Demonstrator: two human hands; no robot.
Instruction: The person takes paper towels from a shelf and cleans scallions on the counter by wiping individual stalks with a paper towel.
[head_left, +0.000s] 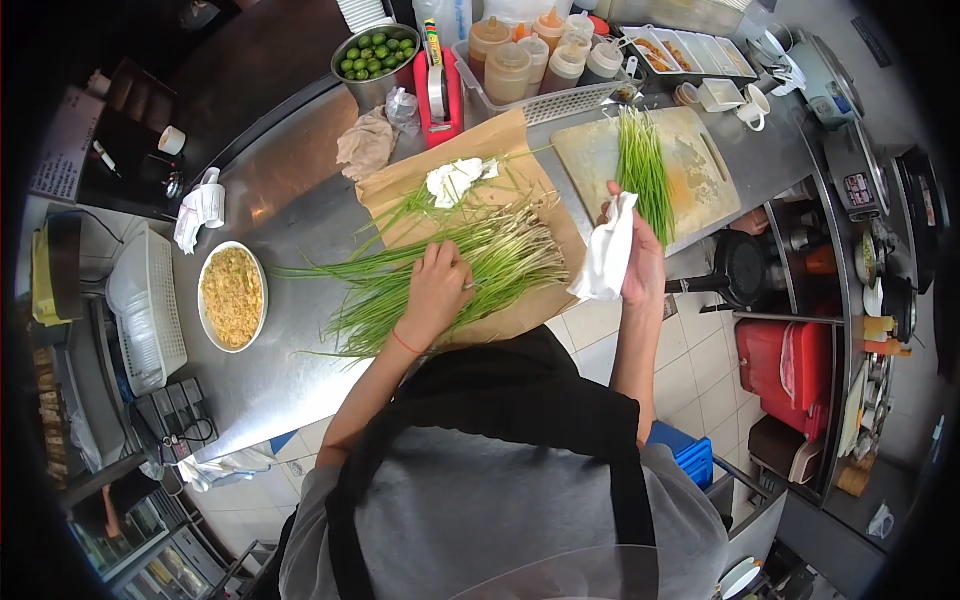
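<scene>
A spread pile of green stalks with pale root ends (500, 250) lies on brown paper (400, 205) on the steel counter. My left hand (437, 285) rests on the pile with its fingers bent down into the stalks; what its fingertips hold is hidden. In my right hand (645, 265) is a white cloth or tissue (607, 252), held above the counter's front edge. Just beyond it, a neat bunch of green stalks (645, 175) lies on the cutting board (700, 150). A crumpled white tissue (457, 182) sits on the paper behind the pile.
A bowl of yellowish crumbly food (232, 296) stands at the left. Along the back are a pot of green limes (376, 68), a red tape dispenser (439, 100) and a bin of sauce bottles (508, 72). A black pan (740, 268) is at the right.
</scene>
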